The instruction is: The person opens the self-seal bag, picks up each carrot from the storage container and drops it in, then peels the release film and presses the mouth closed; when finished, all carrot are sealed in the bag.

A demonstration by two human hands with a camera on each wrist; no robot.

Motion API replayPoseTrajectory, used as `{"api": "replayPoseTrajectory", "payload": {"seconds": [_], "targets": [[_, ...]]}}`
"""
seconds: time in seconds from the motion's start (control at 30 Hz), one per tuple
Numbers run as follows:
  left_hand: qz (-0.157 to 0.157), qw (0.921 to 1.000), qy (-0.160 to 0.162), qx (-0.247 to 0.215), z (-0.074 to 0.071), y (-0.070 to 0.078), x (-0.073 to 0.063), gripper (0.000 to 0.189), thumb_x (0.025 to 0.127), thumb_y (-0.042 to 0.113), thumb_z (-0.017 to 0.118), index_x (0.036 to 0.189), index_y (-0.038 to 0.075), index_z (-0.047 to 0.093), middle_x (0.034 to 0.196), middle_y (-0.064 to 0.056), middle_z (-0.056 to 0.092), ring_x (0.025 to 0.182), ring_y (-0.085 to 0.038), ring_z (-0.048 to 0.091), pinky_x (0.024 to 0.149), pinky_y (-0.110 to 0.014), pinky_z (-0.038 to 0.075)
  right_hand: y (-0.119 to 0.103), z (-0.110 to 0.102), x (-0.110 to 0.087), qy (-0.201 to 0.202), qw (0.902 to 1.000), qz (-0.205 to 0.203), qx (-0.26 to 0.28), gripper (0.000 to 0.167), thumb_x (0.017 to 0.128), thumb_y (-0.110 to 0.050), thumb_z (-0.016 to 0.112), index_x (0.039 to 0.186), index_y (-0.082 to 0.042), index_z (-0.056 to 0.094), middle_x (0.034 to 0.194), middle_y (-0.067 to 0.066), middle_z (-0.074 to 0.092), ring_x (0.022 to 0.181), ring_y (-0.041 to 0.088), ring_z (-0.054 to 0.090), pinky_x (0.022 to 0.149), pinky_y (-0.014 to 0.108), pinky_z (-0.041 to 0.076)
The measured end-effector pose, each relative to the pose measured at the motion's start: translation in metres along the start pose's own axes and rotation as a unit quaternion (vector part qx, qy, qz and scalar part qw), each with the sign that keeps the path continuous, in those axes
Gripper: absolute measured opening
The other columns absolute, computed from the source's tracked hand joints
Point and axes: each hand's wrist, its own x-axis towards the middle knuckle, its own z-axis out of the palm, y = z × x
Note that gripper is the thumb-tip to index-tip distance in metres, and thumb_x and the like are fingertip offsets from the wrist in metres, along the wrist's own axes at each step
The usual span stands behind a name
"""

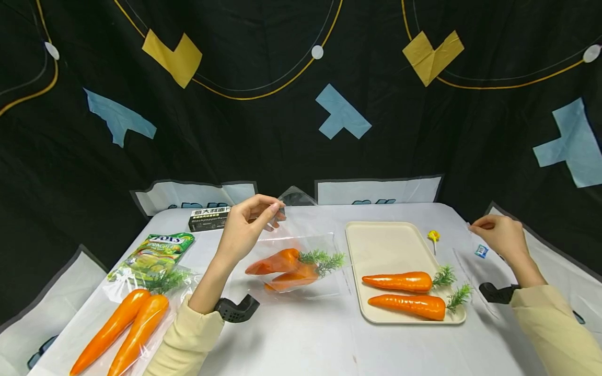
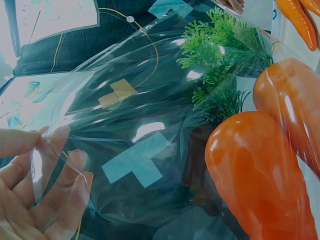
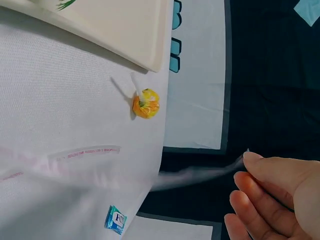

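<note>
My left hand [image 1: 246, 222] pinches the top corner of a clear plastic bag [image 2: 135, 195] between thumb and fingers. Inside the bag, two orange carrots [image 1: 277, 262] with feathery green tops [image 2: 225, 60] lie one against the other. At the far right, my right hand [image 1: 504, 237] is raised past the table's edge. Its thumb and forefinger pinch the end of a thin, clear plastic strip [image 3: 195, 177], which trails leftward, blurred. Small red lettering shows farther along the plastic.
A cream tray [image 1: 381, 245] carries two loose carrots [image 1: 404, 282]. Right of it lie a yellow lollipop [image 1: 433, 236] and a small blue packet [image 1: 481, 251]. At left are another bag of carrots [image 1: 136, 324], a green FOX'S candy bag [image 1: 157, 253] and a black box [image 1: 207, 220].
</note>
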Motion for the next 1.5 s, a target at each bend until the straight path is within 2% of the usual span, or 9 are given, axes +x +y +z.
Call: {"api": "replayPoseTrajectory", "payload": {"seconds": [0.13,0.4,0.63,0.83,0.93,1.1,1.2,1.37,1.5], "targets": [[0.001,1.0,-0.001,0.0,0.0,-0.001,0.0,0.02,0.096,0.022,0.062,0.103,0.004,0.068,0.089,-0.007,0.071,0.072,-0.021,0.066,0.067,-0.031,0.056,0.002,0.001,-0.001,0.005,1.0,0.0,-0.003,0.019,0.087,-0.011,0.071,0.084,0.007,0.067,0.072,0.017,0.067,0.064,0.03,0.061,0.053,0.03,0.043],[0.0,1.0,0.0,0.003,0.0,-0.001,0.0,0.016,0.096,0.021,0.062,0.102,0.008,0.069,0.088,-0.006,0.071,0.071,-0.02,0.066,0.066,-0.032,0.056,0.004,0.002,0.0,-0.011,0.9999,-0.008,-0.002,0.014,0.089,-0.005,0.064,0.09,0.008,0.069,0.079,0.023,0.067,0.065,0.03,0.061,0.05,0.03,0.045],[0.001,1.0,-0.001,-0.002,0.0,0.0,0.001,0.019,0.096,0.021,0.062,0.103,0.004,0.068,0.089,-0.007,0.071,0.073,-0.025,0.066,0.066,-0.032,0.056,0.005,0.004,-0.003,-0.029,0.9995,-0.01,0.002,0.008,0.085,-0.002,0.065,0.086,0.005,0.069,0.073,0.014,0.067,0.063,0.023,0.059,0.051,0.031,0.044],[0.0,1.0,-0.004,-0.005,0.0,0.0,0.001,0.018,0.096,0.021,0.062,0.103,0.006,0.068,0.09,-0.009,0.071,0.076,-0.033,0.066,0.066,-0.031,0.056,0.008,0.008,-0.006,-0.036,0.9991,-0.02,-0.004,0.006,0.083,-0.002,0.068,0.083,0.003,0.069,0.067,0.005,0.064,0.061,0.02,0.055,0.051,0.031,0.041],[0.0,1.0,-0.004,-0.005,0.0,0.0,0.001,0.018,0.096,0.021,0.062,0.103,0.006,0.069,0.09,-0.009,0.071,0.075,-0.032,0.066,0.066,-0.031,0.056,0.008,0.009,-0.006,-0.039,0.9989,-0.025,-0.005,0.008,0.084,-0.002,0.066,0.087,0.005,0.07,0.07,0.009,0.066,0.064,0.024,0.057,0.051,0.031,0.042],[0.0,1.0,-0.003,-0.002,0.0,-0.001,0.0,0.018,0.096,0.02,0.062,0.103,0.005,0.069,0.088,-0.006,0.071,0.072,-0.022,0.065,0.066,-0.032,0.056,0.006,0.009,-0.006,-0.035,0.9988,-0.033,-0.007,0.017,0.087,-0.004,0.064,0.097,0.009,0.068,0.079,0.021,0.068,0.066,0.031,0.062,0.049,0.031,0.043],[0.0,1.0,-0.003,-0.001,0.0,-0.001,0.0,0.017,0.096,0.02,0.062,0.102,0.006,0.069,0.088,-0.006,0.071,0.073,-0.023,0.066,0.066,-0.032,0.056,0.005,0.01,-0.007,-0.033,0.9988,-0.034,-0.012,0.019,0.088,-0.006,0.062,0.097,0.01,0.068,0.083,0.025,0.068,0.066,0.032,0.062,0.048,0.03,0.043],[-0.001,1.0,-0.003,-0.003,0.0,-0.001,0.001,0.017,0.096,0.021,0.062,0.103,0.006,0.068,0.09,-0.006,0.071,0.076,-0.03,0.066,0.066,-0.031,0.056,0.005,0.012,-0.009,-0.036,0.9984,-0.04,-0.013,0.016,0.087,-0.003,0.061,0.094,0.007,0.071,0.086,0.025,0.068,0.071,0.035,0.063,0.051,0.03,0.044],[-0.001,1.0,-0.003,-0.002,0.0,-0.002,0.001,0.018,0.096,0.02,0.062,0.103,0.005,0.068,0.09,-0.006,0.071,0.074,-0.025,0.066,0.066,-0.031,0.056,0.005,0.014,-0.011,-0.051,0.9981,-0.034,0.001,0.013,0.084,0.001,0.062,0.093,0.004,0.071,0.084,0.021,0.069,0.071,0.033,0.063,0.052,0.031,0.045]]}}
